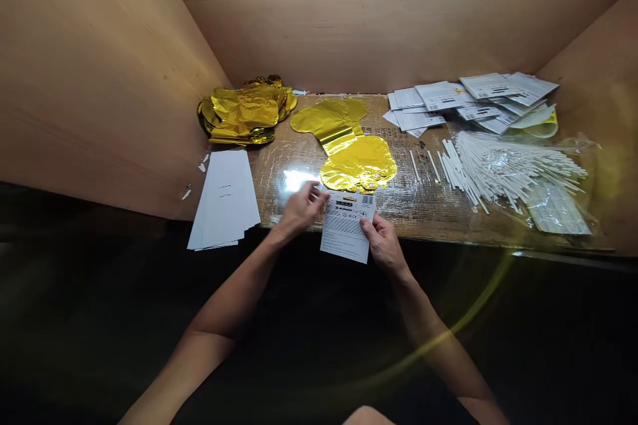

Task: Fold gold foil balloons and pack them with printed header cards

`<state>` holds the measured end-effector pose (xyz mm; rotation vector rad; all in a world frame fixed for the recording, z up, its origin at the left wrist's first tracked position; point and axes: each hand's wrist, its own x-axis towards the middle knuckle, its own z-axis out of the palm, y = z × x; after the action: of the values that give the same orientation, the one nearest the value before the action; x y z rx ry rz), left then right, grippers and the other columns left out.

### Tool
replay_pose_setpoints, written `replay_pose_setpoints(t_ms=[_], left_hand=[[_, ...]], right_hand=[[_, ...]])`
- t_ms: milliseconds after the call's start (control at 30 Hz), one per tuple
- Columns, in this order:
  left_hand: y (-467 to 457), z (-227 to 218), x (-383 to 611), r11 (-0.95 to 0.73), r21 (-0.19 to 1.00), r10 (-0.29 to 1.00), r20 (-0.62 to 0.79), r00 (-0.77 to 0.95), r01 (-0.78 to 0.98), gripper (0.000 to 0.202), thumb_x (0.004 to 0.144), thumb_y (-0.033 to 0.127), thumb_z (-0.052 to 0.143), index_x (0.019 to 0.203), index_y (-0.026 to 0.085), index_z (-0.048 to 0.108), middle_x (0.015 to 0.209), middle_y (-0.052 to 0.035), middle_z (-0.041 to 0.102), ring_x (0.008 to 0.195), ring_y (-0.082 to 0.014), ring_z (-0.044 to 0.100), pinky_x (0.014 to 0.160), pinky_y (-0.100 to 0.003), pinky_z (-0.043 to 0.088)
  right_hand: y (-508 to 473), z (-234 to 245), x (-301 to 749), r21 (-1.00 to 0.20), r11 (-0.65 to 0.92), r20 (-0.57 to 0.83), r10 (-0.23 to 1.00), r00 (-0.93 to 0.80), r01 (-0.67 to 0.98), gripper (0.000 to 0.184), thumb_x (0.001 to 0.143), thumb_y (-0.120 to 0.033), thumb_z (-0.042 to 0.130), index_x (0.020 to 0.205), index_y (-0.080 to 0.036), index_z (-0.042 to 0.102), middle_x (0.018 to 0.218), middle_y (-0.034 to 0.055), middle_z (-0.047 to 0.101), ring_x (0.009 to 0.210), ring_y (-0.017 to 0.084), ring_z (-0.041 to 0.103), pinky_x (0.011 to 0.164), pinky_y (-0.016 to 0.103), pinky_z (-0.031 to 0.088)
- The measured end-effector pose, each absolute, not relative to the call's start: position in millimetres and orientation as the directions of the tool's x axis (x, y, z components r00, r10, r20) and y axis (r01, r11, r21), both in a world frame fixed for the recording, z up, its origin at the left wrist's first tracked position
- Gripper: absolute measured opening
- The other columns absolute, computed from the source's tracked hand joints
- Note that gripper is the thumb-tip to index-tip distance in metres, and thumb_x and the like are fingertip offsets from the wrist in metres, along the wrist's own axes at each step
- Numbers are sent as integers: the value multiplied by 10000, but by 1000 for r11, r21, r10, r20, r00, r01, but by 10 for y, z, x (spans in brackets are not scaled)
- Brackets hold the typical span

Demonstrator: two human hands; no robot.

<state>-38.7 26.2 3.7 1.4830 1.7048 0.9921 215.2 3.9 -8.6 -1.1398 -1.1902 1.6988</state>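
So, we have both hands at the near edge of the table. Our right hand (383,244) pinches the printed white card (345,234) along its right side, thumb on the face, and sits closer to the card's middle. Our left hand (302,207) curls against the card's upper left corner, though we cannot tell whether it grips. The card's long axis runs away from us, slightly tilted, and it overhangs the wooden table (423,216). Just beyond its far end lies a gold foil balloon (355,166), with a stack of white sheets (224,199) to the left.
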Motion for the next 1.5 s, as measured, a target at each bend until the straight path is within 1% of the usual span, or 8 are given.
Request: replay_pose_setpoints(t_ms=[167,300,500,667,867,1200,1300,1500], left_hand=[[529,73,-1385,378,388,925,-129,-357,841,476,708,588,889,847,192,663,1047,-183,719,1108,-402,660,899,-447,517],[615,76,-1740,380,542,925,-225,-306,750,343,852,447,764,702,218,557,724,-66,669,792,-272,690,706,-344,492],[443,330,-1440,240,940,964,-200,-176,242,402,923,545,710,936,229,462,822,-36,741,651,-189,732,598,-277,548],[309,388,-765,146,986,988,-149,32,86,450,775,466,902,833,208,538,696,35,655,545,-99,596,498,-181,421],[119,225,-334,505,751,862,-422,279,-424,446,728,529,921,948,193,727,897,-93,797,796,-249,763,651,-328,608],[419,-63,284,131,937,949,-213,-234,-325,519,624,553,1002,798,147,730,776,-69,786,693,-183,762,661,-276,613],[409,-33,394,183,928,963,-237,-133,-324,498,675,557,980,827,155,730,829,-85,803,743,-202,779,713,-307,637],[258,108,299,425,828,905,-400,145,-366,495,680,461,996,986,138,777,965,-120,830,772,-217,775,709,-327,637]], right_hand=[[-5,-110,2310,-944,-322,-290,911,-294,-67,538,908,-654,765,1143,-172,797,1098,132,829,963,342,788,848,462,655],[4,-143,2324,-952,-297,-265,921,-286,-73,575,943,-698,693,1159,-176,800,1066,128,829,949,334,781,824,437,646],[184,54,2156,-994,-98,-69,894,-442,-43,477,998,-638,640,1164,-223,805,1219,98,771,1150,307,689,975,388,559],[492,250,1836,-999,-33,-20,810,-586,-12,482,979,-642,644,950,-175,762,927,50,689,872,210,608,795,313,480],[584,316,1994,-999,51,40,861,-507,7,554,965,-685,620,740,-179,589,712,-9,475,680,136,411,642,273,326],[122,293,2692,-946,-308,-317,801,-507,105,513,985,-666,622,1027,-162,705,911,69,724,776,202,642,695,295,504],[22,214,2631,-916,-363,-384,674,-631,170,503,987,-655,624,1012,-158,697,899,60,721,751,188,638,672,281,498],[95,61,2606,-928,-147,-262,911,-318,343,466,1036,-591,519,840,-185,634,776,29,651,688,175,560,606,276,410]])
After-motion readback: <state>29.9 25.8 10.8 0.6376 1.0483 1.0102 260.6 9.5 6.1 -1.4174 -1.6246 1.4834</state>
